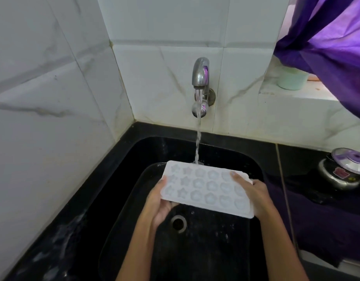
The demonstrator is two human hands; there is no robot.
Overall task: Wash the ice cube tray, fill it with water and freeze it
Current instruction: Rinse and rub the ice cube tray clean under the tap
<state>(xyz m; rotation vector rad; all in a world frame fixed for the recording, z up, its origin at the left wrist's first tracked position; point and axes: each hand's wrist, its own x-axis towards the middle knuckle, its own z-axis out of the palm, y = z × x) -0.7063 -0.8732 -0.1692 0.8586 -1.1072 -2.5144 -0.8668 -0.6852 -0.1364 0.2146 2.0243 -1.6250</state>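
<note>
Now both hands hold the white ice cube tray (207, 188) over the black sink (254, 159). Left hand (161, 201) grips its left end, right hand (254, 194) curls around the right end, thumb on top. Water from the tap (200, 78) hits the tray's far edge.

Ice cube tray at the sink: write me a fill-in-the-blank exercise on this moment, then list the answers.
1. Both hands hold the ice cube tray above the black ____.
2. Water from the tap strikes the tray's ____ edge.
3. The right hand lays its ____ on the tray's top face.
4. The left hand holds the tray's ____ end.

Answers: sink; far; thumb; left
</note>
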